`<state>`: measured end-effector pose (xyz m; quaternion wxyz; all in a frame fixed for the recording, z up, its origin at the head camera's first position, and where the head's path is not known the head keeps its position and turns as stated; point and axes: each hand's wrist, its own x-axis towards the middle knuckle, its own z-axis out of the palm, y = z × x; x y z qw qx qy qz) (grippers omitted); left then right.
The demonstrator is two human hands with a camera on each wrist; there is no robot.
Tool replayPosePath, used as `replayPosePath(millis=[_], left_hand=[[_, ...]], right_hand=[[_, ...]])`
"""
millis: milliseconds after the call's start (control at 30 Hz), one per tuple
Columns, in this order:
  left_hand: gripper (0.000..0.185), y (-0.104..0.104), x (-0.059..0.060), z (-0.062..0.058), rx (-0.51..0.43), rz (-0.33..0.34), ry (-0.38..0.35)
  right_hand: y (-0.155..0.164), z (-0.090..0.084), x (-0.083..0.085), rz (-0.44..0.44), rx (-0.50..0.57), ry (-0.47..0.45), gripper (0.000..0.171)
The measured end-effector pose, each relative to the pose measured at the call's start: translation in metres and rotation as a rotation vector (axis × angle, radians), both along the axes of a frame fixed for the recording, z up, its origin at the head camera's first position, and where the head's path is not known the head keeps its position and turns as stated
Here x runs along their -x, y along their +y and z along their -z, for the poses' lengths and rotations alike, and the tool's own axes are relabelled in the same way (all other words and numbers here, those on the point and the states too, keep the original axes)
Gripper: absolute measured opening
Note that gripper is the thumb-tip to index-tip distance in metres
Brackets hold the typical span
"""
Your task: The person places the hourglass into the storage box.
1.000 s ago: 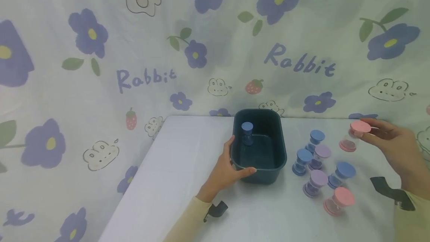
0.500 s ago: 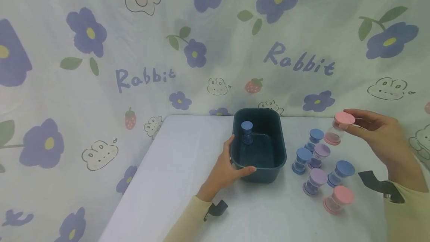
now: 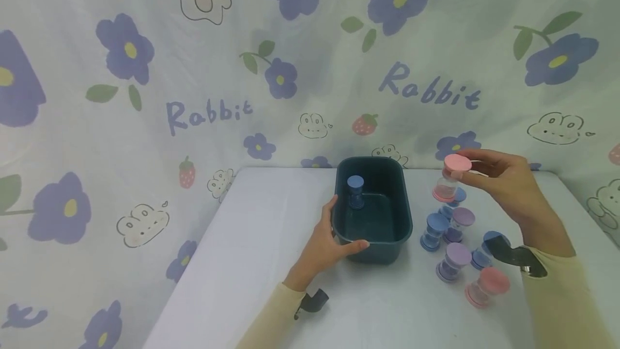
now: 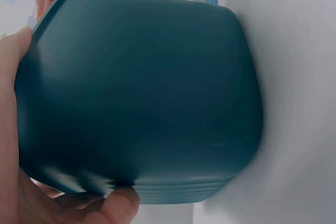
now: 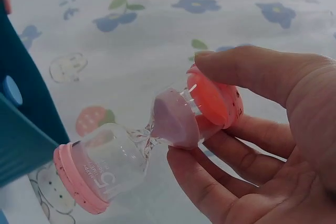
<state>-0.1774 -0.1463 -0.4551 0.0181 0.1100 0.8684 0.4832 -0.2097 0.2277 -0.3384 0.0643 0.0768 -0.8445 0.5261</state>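
Observation:
My right hand [image 3: 508, 187] pinches a pink-capped hourglass [image 3: 445, 188] by its top cap and holds it above the table, in front of a blue hourglass [image 3: 457, 196] that it partly hides. In the right wrist view, thumb and fingertips close on one pink cap of the hourglass [image 5: 126, 153], and sand sits in the bulb nearest the hand. At the near left corner of a dark teal bin [image 3: 375, 252], my left hand [image 3: 319, 249] grips the wall, thumb on the front side. The left wrist view shows the bin's outside [image 4: 147, 93] between thumb and fingers. One blue hourglass [image 3: 356, 193] stands inside the bin.
Right of the bin stand more hourglasses: a blue one [image 3: 435, 231], two purple ones [image 3: 460, 225], another blue one [image 3: 484, 255] partly behind the right wrist strap, and a pink one [image 3: 488, 287]. A patterned curtain [image 3: 310, 69] hangs behind the white table [image 3: 252, 220].
My right hand has carried the pink hourglass leftward and slightly up, from the table's right side to above the back blue hourglass. The left hand and the bin have stayed in place.

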Motion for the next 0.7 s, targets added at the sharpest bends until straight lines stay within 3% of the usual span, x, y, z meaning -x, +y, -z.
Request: replayPosePath(millis=[133,700], left_hand=[[0.120,0.001,0.000,0.000,-0.007,0.002,0.000],[0.122,0.001,0.000,-0.001,0.010,-0.009,0.000]], right_hand=[[-0.016,-0.003,0.005,-0.040,0.010,0.027,0.052],[-0.085,-0.010,0.027,-0.131,0.048,-0.035,0.053]])
